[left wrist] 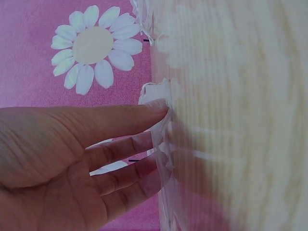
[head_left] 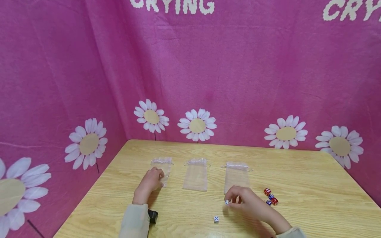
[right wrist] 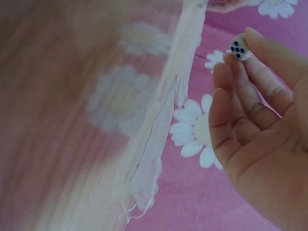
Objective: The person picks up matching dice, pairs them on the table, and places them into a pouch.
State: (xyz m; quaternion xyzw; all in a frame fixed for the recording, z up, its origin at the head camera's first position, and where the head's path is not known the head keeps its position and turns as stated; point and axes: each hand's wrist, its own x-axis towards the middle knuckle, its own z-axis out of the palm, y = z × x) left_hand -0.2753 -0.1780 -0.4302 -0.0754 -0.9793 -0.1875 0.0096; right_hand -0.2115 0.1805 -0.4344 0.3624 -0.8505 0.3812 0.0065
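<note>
My right hand point(head_left: 245, 202) pinches a small white die point(head_left: 227, 202) between thumb and fingertips, just in front of the right sheer drawstring pouch point(head_left: 236, 175). In the right wrist view the die point(right wrist: 238, 48) shows dark pips. A second white die point(head_left: 216, 219) lies on the table, to the left and nearer the front. My left hand point(head_left: 151, 181) rests at the left sheer pouch point(head_left: 167, 169). Seen from the left wrist, its thumb and extended fingers point(left wrist: 132, 118) touch the table area by the pouch. Between the two lies the middle pouch point(head_left: 195, 178), flat.
Two red dice point(head_left: 267, 191) and two blue dice point(head_left: 269, 202) sit in a cluster right of my right hand. The wooden table point(head_left: 119, 185) meets a pink cloth backdrop point(head_left: 232, 82) with printed daisies behind and at the left.
</note>
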